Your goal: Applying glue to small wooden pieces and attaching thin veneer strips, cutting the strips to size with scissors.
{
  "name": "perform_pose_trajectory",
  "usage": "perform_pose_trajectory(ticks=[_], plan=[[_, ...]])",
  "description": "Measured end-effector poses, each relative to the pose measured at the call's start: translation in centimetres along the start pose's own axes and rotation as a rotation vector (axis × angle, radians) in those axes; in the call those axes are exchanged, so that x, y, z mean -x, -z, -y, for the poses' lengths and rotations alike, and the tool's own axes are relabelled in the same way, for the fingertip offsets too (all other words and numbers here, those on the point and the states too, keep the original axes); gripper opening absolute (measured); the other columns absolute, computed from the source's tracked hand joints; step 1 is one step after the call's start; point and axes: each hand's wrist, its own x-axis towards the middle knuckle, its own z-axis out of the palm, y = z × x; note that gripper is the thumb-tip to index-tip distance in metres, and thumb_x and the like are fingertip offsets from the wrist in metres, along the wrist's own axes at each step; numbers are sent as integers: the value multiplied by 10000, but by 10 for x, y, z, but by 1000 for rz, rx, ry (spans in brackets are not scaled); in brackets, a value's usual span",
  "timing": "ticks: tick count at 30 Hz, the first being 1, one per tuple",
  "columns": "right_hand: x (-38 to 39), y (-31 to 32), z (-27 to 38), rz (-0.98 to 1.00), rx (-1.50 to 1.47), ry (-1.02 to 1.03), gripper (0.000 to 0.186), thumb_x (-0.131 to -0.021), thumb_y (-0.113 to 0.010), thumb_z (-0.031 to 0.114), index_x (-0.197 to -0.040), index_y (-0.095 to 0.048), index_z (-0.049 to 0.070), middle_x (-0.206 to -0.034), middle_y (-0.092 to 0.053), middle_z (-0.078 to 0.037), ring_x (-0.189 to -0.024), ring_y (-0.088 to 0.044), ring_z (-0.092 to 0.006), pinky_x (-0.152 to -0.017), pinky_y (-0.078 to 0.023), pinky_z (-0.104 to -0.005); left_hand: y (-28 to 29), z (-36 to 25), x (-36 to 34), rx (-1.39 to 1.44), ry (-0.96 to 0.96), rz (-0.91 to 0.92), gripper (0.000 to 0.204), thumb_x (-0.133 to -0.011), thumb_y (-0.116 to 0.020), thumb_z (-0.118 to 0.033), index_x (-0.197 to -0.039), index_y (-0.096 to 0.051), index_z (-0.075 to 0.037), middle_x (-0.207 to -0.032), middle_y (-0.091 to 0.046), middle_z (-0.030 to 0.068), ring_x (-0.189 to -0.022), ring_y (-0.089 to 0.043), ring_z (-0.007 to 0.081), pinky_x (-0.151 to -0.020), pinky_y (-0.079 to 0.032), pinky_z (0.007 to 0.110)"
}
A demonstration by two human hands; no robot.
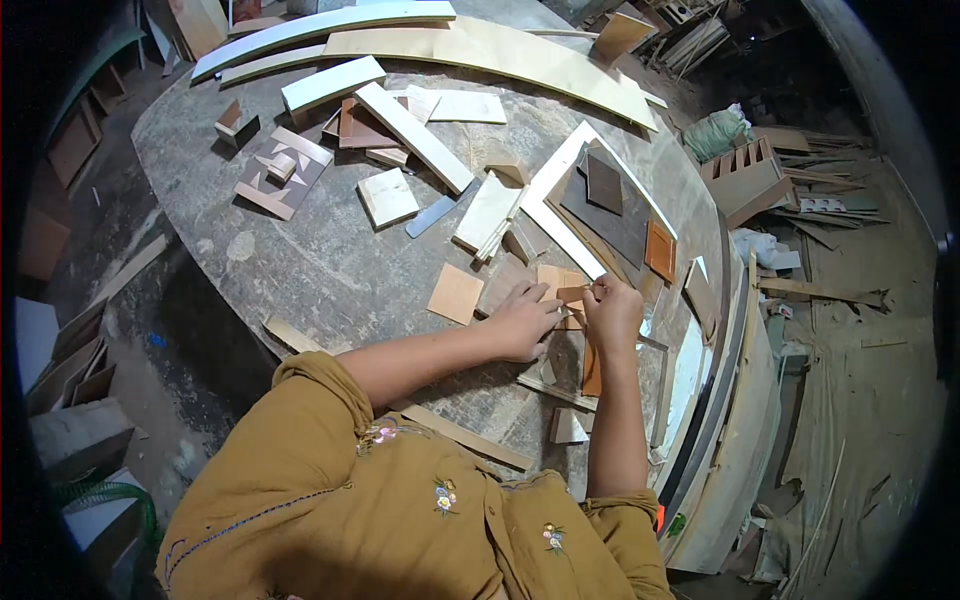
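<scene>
My left hand (524,322) lies palm down on the table near its front, fingers apart and slightly bent over small wood pieces. Close beside it on the right, my right hand (613,308) is closed in a pinch on a small brown wood piece (570,294). Under that piece are light tan wood blocks (551,275), partly hidden by my fingers. A square tan wood piece (455,293) lies left of my left hand. Below my hands are an orange-brown wood strip (592,370) and a pale wood strip (560,392).
The grey worktable (320,270) carries a white corner frame (560,190) with dark panels (603,187), a white board (413,136), a pale block (387,197) and a grey metal strip (431,215). Long curved boards (480,50) line the far edge. Wood scraps (815,180) litter the floor right.
</scene>
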Motion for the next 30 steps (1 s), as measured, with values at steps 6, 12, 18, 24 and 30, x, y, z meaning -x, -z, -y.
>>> perform_pose_trajectory(ticks=[6,12,18,24,30], plan=[[0,-2,-4,-17,2,0,158,-679,-684,179,-772,-636,61,-697,-621,-155,-671,-613,-338,-614,-485,-419,1,-1,-1,0,-2,-24,543,-653,-703,-284,-1115,-539,-52,-1262,-467,120,-1221,-338,357,-1010,-255,499],[0,0,-4,-11,20,-9,162,-672,-681,188,-772,-645,66,-699,-625,-151,-672,-615,-330,-619,-485,-414,-3,0,-4,3,-14,-74,498,-657,-690,-278,-1083,-570,-50,-1220,-494,122,-1206,-362,345,-999,-276,473],[-1,4,2,9,33,-25,156,-681,-687,197,-762,-651,68,-703,-628,-143,-670,-616,-322,-616,-487,-408,0,1,-2,5,6,-45,509,-665,-685,-286,-1105,-573,-56,-1232,-489,123,-1217,-350,348,-1011,-266,470],[-1,5,2,3,23,9,147,-680,-692,183,-757,-652,65,-693,-623,-152,-666,-614,-329,-595,-485,-407,1,2,0,8,5,-27,511,-661,-680,-278,-1107,-572,-51,-1249,-479,131,-1232,-339,352,-1018,-256,475],[-1,4,1,-4,14,-14,156,-672,-690,179,-793,-655,87,-712,-629,-148,-688,-617,-330,-615,-490,-411,0,1,0,28,-15,-54,510,-648,-701,-240,-1099,-551,-54,-1209,-473,123,-1185,-371,351,-1006,-269,492]])
